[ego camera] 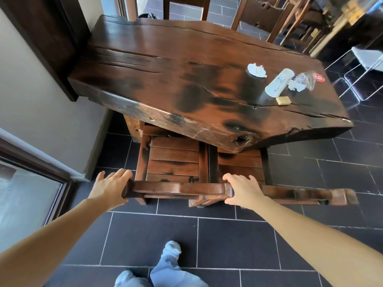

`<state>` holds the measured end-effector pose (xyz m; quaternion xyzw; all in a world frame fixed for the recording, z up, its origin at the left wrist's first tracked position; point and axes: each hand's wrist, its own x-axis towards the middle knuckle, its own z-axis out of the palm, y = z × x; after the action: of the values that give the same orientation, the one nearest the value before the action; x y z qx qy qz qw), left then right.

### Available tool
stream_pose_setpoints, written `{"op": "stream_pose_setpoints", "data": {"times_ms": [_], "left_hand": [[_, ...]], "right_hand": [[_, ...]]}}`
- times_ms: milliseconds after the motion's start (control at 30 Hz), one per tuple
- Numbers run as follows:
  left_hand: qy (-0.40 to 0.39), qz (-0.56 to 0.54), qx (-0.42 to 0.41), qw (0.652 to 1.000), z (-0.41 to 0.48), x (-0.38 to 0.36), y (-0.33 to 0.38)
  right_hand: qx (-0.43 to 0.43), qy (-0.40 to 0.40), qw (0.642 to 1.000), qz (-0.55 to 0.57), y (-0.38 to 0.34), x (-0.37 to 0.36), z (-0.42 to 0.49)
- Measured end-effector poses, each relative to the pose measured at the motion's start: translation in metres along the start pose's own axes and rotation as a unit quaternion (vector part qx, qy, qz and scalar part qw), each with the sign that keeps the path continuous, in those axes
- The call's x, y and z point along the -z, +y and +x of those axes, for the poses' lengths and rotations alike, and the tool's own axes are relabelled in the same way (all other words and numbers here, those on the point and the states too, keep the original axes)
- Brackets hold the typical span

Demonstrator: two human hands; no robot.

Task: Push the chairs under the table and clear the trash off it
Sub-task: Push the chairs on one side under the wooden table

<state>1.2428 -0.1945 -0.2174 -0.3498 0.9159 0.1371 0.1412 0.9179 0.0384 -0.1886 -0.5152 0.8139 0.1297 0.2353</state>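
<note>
A thick dark wooden slab table [157, 79] fills the middle. Two wooden chairs stand at its near edge. The left chair [173, 162] has its slatted seat partly under the tabletop. My left hand [110, 185] grips the left end of its top rail, and my right hand [241, 190] grips the right end. The right chair [306, 195] stands close beside it. Trash lies on the table's right part: a crumpled white tissue [256, 70] on a dark cup, a white paper cup [279, 82] on its side, a clear plastic wrapper [306, 79] and a small tan block [283, 100].
A white wall [31, 83] and a glass door [22, 195] are close on the left. More wooden chairs [257, 13] stand beyond the table's far side. A white wire-frame chair [360, 69] is at the right. Dark floor tiles [228, 241] lie around my feet.
</note>
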Motion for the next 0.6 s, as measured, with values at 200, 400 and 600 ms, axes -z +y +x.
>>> {"op": "stream_pose_setpoints", "data": {"times_ms": [200,400,600], "left_hand": [[0.016,0.016,0.035,0.999,0.000,-0.004,0.011],[0.051,-0.011,-0.028,0.998,0.002,-0.008,-0.005],[0.022,0.061,-0.036,0.997,0.008,-0.010,-0.009]], "right_hand": [[0.002,0.036,0.998,-0.054,0.000,-0.012,-0.001],[-0.001,0.061,0.996,-0.061,0.006,-0.020,0.004],[-0.012,0.051,0.996,-0.068,0.005,-0.021,0.010]]}}
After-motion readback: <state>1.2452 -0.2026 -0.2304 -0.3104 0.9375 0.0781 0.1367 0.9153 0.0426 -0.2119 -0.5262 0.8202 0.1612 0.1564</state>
